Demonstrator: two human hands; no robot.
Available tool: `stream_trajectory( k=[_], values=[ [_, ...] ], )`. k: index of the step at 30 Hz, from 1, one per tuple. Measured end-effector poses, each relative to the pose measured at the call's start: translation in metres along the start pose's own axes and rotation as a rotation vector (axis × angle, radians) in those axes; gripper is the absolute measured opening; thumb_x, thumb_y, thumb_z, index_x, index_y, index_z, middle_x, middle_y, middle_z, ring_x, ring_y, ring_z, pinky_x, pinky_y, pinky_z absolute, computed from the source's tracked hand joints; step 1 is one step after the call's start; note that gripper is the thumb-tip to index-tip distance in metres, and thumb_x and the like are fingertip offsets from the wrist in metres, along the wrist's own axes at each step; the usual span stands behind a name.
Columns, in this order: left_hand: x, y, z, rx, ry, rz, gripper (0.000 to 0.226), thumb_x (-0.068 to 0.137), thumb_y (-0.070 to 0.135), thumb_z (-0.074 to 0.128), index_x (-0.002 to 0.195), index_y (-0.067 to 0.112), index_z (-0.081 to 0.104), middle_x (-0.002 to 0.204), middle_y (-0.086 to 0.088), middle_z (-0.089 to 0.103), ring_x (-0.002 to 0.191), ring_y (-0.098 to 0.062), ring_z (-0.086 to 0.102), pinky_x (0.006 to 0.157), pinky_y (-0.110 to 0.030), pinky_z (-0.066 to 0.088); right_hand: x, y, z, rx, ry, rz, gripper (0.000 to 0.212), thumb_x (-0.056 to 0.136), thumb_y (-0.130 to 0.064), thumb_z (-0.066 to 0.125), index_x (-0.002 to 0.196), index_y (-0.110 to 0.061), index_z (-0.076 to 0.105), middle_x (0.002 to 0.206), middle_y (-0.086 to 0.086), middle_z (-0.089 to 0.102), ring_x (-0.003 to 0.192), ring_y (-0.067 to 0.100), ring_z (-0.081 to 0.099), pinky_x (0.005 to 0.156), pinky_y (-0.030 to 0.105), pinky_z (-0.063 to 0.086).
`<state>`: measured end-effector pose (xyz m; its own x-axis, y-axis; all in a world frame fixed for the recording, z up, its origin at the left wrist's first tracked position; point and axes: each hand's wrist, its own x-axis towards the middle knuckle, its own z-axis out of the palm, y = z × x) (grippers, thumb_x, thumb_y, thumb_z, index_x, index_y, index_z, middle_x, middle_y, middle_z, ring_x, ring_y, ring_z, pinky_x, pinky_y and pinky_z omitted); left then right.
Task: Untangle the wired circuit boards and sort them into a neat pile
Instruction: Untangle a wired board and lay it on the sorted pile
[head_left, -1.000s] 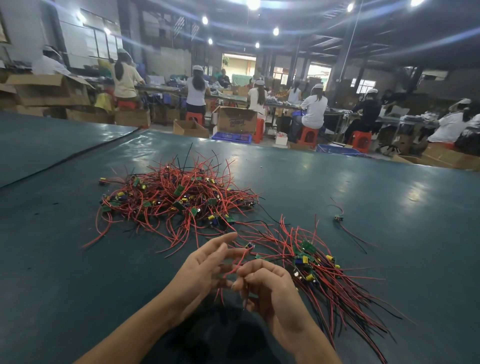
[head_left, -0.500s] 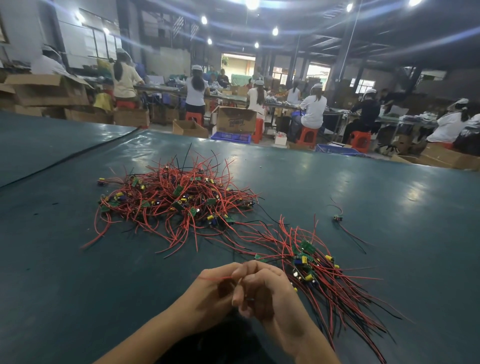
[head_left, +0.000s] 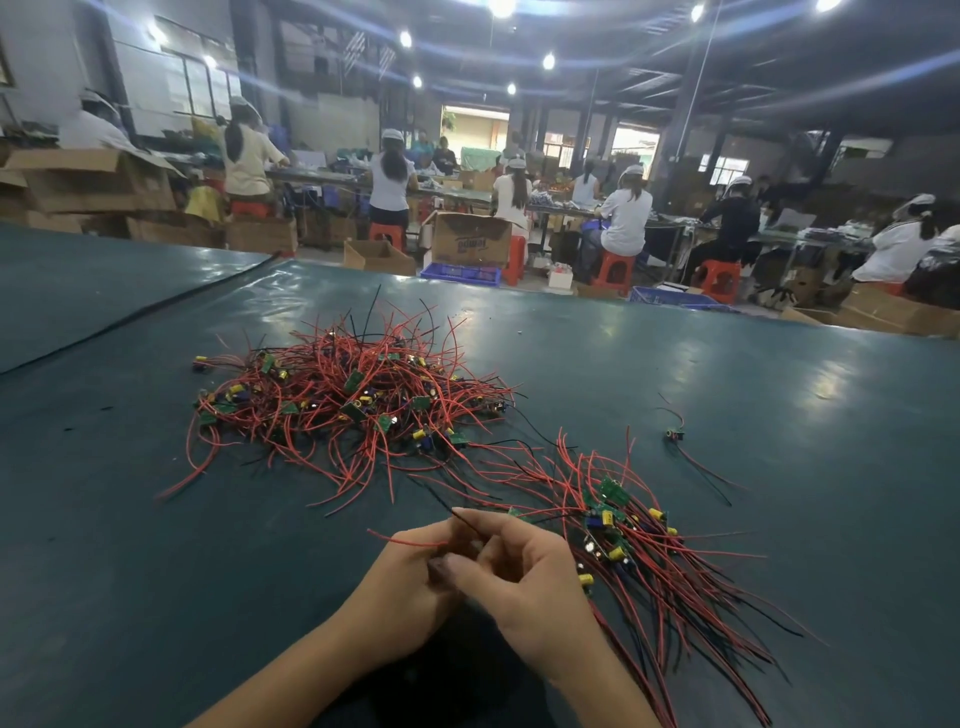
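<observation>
At lower centre, thin red and black wires (head_left: 410, 542) are pinched in the curled left hand (head_left: 400, 582) and right hand (head_left: 530, 582). They are best drawn straight, then laid parallel on the combed pile of green circuit boards (head_left: 639, 561), lower right.

Open table (head_left: 130, 571) lies near left and far right; the tangled heap (head_left: 353, 410) ahead, the wire pile (head_left: 654, 566) at right and a stray board (head_left: 674, 435) obstruct.
</observation>
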<state>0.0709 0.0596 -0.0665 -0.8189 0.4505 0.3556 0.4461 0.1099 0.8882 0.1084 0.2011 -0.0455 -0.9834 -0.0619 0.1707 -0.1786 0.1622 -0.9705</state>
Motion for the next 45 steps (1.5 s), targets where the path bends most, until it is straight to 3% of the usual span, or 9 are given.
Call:
stream_trajectory(
  k=[4,13,17,21,24,30,35,40,45],
  values=[
    [0.001,-0.006,0.003,-0.042,-0.027,-0.041,0.026,0.087,0.004,0.065,0.112,0.011,0.060,0.107,-0.003,0.070,0.102,-0.018,0.067,0.091,-0.037,0.054,0.002,0.001,-0.001,0.016,0.099,-0.025,0.022,0.084,-0.004,0.070,0.094,-0.022,0.077,0.084,-0.004,0.076,0.081,0.009,0.071,0.073,0.018,0.054],
    [0.001,-0.006,0.001,0.074,-0.022,-0.080,0.016,0.088,0.012,0.063,0.102,0.021,0.063,0.093,0.000,0.071,0.085,-0.013,0.068,0.077,-0.027,0.055,0.007,0.014,-0.002,-0.160,0.372,-0.064,0.012,0.086,-0.023,0.071,0.075,-0.026,0.076,0.074,-0.006,0.064,0.071,0.003,0.062,0.064,0.011,0.047],
    [-0.002,-0.004,0.000,0.382,-0.001,-0.032,0.009,0.090,0.027,0.061,0.092,0.023,0.069,0.082,0.009,0.069,0.076,-0.005,0.063,0.070,-0.026,0.052,0.010,0.014,-0.010,-0.045,0.511,-0.049,0.037,0.093,-0.030,0.059,0.061,-0.015,0.068,0.057,0.001,0.063,0.050,0.004,0.052,0.052,0.015,0.040],
    [-0.004,-0.004,0.001,0.675,-0.002,0.051,0.030,0.093,0.046,0.045,0.106,0.030,0.065,0.099,0.019,0.063,0.092,0.001,0.054,0.079,-0.024,0.047,0.013,0.010,-0.011,0.201,0.570,-0.036,0.039,0.095,-0.027,0.055,0.061,-0.013,0.069,0.052,0.003,0.059,0.044,0.009,0.048,0.046,0.020,0.037],
    [0.000,-0.002,0.004,0.490,0.029,-0.045,0.026,0.097,0.039,0.045,0.100,0.022,0.064,0.090,0.009,0.062,0.082,-0.004,0.056,0.078,-0.032,0.048,0.011,0.006,-0.010,0.288,0.539,-0.056,0.042,0.095,-0.028,0.053,0.058,-0.012,0.067,0.049,0.002,0.055,0.039,0.010,0.043,0.037,0.017,0.033],
    [0.004,0.008,0.002,-0.226,0.020,-0.253,0.030,0.089,0.033,0.054,0.115,0.021,0.065,0.092,-0.004,0.071,0.081,-0.020,0.069,0.063,-0.022,0.050,0.008,0.001,-0.011,0.327,0.523,-0.051,0.043,0.097,-0.028,0.050,0.059,-0.010,0.062,0.048,0.003,0.051,0.038,0.011,0.042,0.037,0.018,0.034],
    [0.003,0.009,0.006,-0.213,-0.013,-0.193,0.034,0.093,0.031,0.046,0.094,0.010,0.072,0.084,-0.009,0.075,0.072,-0.016,0.070,0.064,-0.016,0.049,0.009,0.004,-0.012,0.295,0.486,0.005,0.041,0.095,-0.030,0.054,0.061,-0.010,0.065,0.050,0.001,0.049,0.043,0.011,0.042,0.040,0.020,0.035],
    [0.004,0.007,0.004,-0.206,-0.005,-0.155,0.029,0.092,0.031,0.050,0.080,0.017,0.073,0.079,-0.011,0.073,0.072,-0.019,0.068,0.068,-0.024,0.052,0.010,0.006,-0.003,0.139,0.355,0.047,0.037,0.093,-0.027,0.059,0.065,-0.004,0.067,0.062,0.022,0.058,0.062,0.023,0.055,0.066,0.046,0.051],
    [0.004,0.009,0.004,-0.280,0.004,-0.170,0.024,0.088,0.034,0.061,0.082,0.013,0.070,0.072,-0.006,0.069,0.068,-0.018,0.066,0.064,-0.020,0.050,0.009,0.007,-0.003,0.064,0.345,-0.019,0.040,0.093,-0.027,0.058,0.064,-0.001,0.064,0.055,0.012,0.052,0.055,0.017,0.048,0.058,0.034,0.043]
  ],
)
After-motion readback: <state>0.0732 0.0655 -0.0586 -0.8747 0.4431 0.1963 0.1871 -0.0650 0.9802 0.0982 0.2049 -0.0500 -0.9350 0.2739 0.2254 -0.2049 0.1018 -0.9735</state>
